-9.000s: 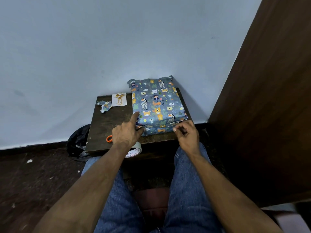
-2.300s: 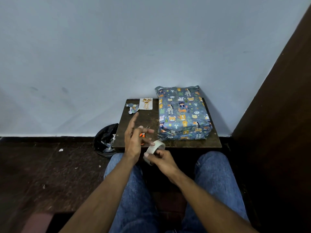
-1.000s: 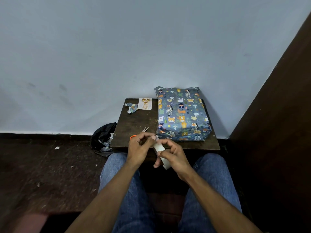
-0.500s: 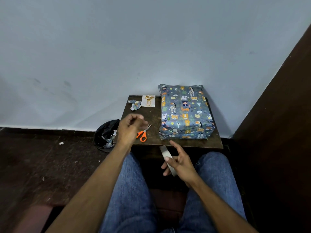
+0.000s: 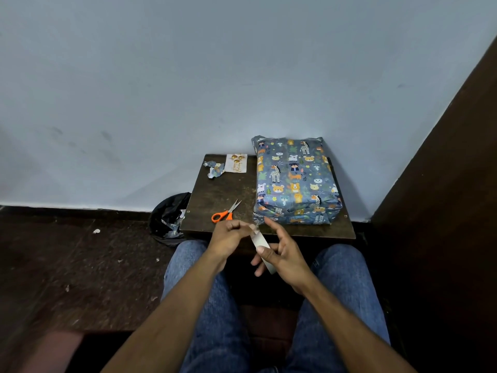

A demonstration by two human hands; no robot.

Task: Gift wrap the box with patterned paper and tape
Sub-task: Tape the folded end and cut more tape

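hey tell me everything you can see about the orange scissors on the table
The scissors are small, with bright orange loop handles that look plastic and slim silver blades that look metal. They lie flat on the dark brown table, near its front edge, handles toward the person and tips pointing up and right toward the wrapped box. The blades are slightly parted. Nothing touches them but the table; the left hand is just in front, not on them.

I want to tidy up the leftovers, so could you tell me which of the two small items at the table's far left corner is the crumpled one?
The patterned paper scrap, leftmost at the corner, is crumpled; the white tag beside it lies flat.
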